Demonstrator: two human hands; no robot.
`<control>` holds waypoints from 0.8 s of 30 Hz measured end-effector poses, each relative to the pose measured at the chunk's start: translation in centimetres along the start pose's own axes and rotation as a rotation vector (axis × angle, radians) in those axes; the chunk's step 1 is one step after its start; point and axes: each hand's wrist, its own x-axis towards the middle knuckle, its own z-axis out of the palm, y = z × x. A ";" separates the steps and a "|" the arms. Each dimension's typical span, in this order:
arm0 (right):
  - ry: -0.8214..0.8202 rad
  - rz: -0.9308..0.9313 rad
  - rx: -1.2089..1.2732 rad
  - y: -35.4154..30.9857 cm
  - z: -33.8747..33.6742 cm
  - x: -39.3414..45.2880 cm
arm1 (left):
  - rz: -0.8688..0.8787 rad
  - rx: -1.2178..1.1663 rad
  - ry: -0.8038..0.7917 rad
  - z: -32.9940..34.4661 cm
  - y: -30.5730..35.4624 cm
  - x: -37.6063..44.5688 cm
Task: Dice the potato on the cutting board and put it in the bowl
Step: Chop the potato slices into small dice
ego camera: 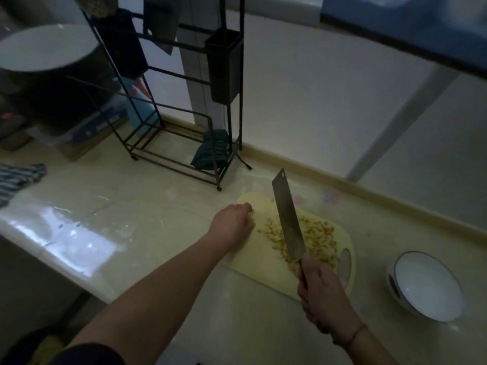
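Note:
A pale yellow cutting board (261,262) lies on the counter with a spread of small diced potato pieces (319,238) on it. My right hand (321,293) grips the handle of a cleaver (288,219), whose blade stands over the pieces, tip pointing away from me. My left hand (233,223) rests on the board's left side with its fingers curled down; whether they hold anything is hidden. A white bowl with a dark rim (427,285) sits empty on the counter to the right of the board.
A black wire rack (184,143) stands behind the board with a folded green cloth (210,151) on its base. A striped cloth (18,177) lies at the far left. A dark pot (50,75) is at the back left. The counter edge runs along the left.

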 end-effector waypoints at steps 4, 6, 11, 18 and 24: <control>0.010 0.035 -0.100 1.0 1.3 -0.6 | -0.097 0.060 -0.051 0.7 0.2 -3.5; -0.006 0.046 -0.147 1.8 2.0 -0.9 | -0.197 -0.007 -0.037 1.0 0.3 -5.2; -0.040 0.054 -0.261 3.1 2.9 -1.3 | -0.425 -0.267 0.043 1.8 0.6 -7.3; -0.135 0.084 -0.361 2.6 1.8 -0.7 | -0.556 -0.366 0.140 2.4 1.8 -9.0; -0.262 0.026 -0.452 2.1 2.2 -0.3 | -0.578 -0.301 0.202 3.9 4.7 -9.8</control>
